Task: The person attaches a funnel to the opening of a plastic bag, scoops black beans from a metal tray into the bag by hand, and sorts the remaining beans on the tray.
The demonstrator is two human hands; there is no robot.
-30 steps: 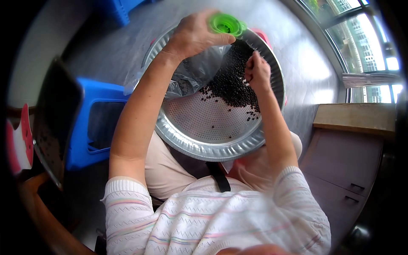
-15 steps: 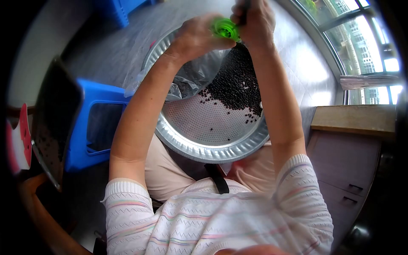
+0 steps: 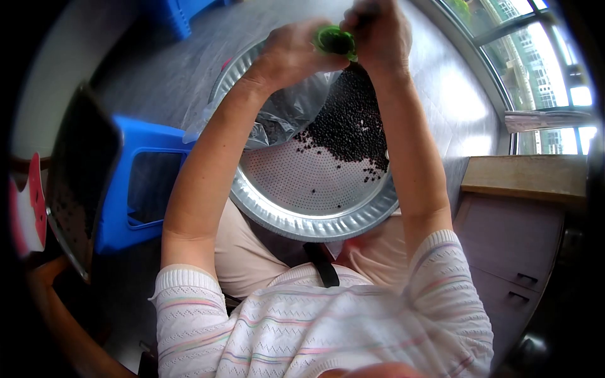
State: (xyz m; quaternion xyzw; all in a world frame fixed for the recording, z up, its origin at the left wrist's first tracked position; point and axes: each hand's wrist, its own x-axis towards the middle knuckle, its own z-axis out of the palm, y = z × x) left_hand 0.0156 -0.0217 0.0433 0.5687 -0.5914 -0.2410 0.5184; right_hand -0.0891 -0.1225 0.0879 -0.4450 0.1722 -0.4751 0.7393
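My left hand is closed around a green funnel-like piece with a round mouth. Dark contents fill that mouth; what lies below it is hidden by my fingers. Right beside it, my right hand is a closed fist around a dark object, blurred and mostly covered by the fingers. Beneath both hands, a round metal tray with a perforated bottom rests over my lap. Small black beans are heaped on its far right part. A clear plastic bag lies in the tray under my left forearm.
A blue plastic stool stands to my left, near a dark panel. Another blue stool is at the far left. On my right are a cabinet with a wooden top and a window.
Dark contents now fill the green piece's mouth, where bright green showed before. My right hand has shifted slightly, with its fist turned. The tray and bean heap look the same.
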